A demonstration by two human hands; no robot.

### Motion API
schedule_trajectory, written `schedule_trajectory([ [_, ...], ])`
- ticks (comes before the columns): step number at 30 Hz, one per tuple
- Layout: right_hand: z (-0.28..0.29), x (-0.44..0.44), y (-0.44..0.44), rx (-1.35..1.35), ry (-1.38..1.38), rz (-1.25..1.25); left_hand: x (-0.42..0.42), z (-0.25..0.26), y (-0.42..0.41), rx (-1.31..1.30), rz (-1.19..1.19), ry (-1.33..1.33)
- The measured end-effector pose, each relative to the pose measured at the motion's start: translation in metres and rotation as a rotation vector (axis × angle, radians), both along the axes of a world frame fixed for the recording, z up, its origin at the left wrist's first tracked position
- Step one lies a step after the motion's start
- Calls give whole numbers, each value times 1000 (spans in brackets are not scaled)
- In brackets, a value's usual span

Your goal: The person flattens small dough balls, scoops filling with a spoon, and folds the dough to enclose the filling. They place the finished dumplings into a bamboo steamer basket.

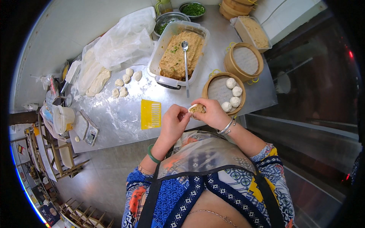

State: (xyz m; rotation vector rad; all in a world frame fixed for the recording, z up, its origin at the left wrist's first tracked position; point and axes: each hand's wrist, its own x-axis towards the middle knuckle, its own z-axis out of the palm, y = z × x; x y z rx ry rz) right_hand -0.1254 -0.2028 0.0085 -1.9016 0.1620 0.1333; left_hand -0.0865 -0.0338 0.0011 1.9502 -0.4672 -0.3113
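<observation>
Between both hands is a dough wrapper with exposed meat filling, a half-formed bun (197, 108). My right hand (213, 113) cradles it from the right, its thumb lying over the filling. The thumb and fingertips of my left hand (174, 122) pinch the wrapper's left edge. Just beyond my right hand stands a bamboo steamer (211, 95); several closed, pleated buns (235, 101) sit along its right side on a liner. A large plastic tub of filling (178, 58) is farther back, with a metal spoon (186, 68) resting across it. Left of my left hand lies a yellow scraper (150, 114).
Several dough pieces (123, 91) lie on the floured metal table (117, 122), near plastic-covered dough (98, 81). A digital scale (87, 128) is at the left. Another lined steamer (243, 59) stands at the right. Bowls of chopped greens (193, 10) are at the back.
</observation>
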Motion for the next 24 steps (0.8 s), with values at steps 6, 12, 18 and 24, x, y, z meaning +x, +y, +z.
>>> schedule_trajectory([
  [6,2,-2,-1,-108,-36,77,-2,8,0,-5,-163,-51],
  [12,10,-2,0,-90,-41,91,-1,7,2,24,-103,16],
  [18,7,-2,0,-172,-53,160,-2,12,-2,-41,-164,-130],
  [24,8,2,2,-168,-30,183,1,9,3,31,-144,3],
])
